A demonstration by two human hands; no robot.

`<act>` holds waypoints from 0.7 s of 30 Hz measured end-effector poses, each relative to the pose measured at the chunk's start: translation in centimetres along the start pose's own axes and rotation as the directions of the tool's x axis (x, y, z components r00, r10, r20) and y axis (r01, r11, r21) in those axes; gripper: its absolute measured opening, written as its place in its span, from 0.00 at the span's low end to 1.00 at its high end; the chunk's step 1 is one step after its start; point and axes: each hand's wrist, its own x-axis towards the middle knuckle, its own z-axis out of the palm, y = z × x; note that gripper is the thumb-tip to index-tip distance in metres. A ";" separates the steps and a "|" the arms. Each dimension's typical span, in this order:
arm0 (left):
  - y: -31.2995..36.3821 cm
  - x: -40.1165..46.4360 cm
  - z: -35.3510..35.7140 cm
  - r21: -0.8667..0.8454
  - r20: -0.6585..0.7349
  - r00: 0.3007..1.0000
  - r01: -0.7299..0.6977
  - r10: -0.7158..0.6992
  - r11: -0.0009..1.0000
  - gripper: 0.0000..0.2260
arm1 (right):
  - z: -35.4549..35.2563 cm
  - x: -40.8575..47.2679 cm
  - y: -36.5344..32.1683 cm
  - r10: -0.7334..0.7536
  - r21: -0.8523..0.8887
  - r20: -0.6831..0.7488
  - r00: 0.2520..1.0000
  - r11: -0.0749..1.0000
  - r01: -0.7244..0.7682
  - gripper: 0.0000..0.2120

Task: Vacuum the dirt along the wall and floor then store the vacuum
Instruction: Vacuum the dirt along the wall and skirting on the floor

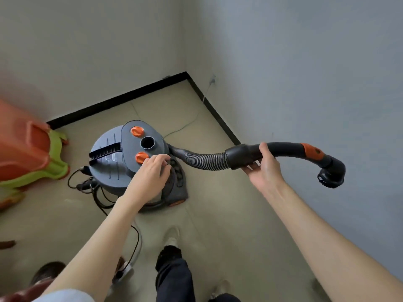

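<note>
Here we see the grey vacuum (122, 162) standing on the floor (218, 214) near the room's corner. Our left hand (150, 173) rests on its lid edge, fingers curled by an orange knob (141, 157). Our right hand (262, 166) grips the hose handle (246, 152), fingers wrapped underneath, the brush nozzle (330, 173) held near the right wall (305, 62).
</note>
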 end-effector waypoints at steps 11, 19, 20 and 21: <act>-17.4 11.9 -7.7 -0.087 0.036 0.983 0.182 -0.180 0.979 0.19 | 21.8 9.2 5.7 0.117 0.188 0.059 0.991 0.974 -0.126 0.24; -20.5 23.0 -10.8 -0.236 -0.041 0.998 0.040 -0.051 0.971 0.44 | 31.8 12.2 6.2 0.181 0.191 0.043 0.983 0.964 -0.186 0.14; -20.7 24.1 -11.4 -0.266 -0.112 0.992 0.026 -0.058 0.964 0.45 | 32.3 12.5 6.3 0.196 0.204 0.061 0.979 0.957 -0.204 0.14; -21.0 25.3 -12.1 -0.284 -0.185 0.980 0.015 -0.070 0.959 0.44 | 32.8 12.7 6.4 0.209 0.205 0.080 0.975 0.953 -0.222 0.14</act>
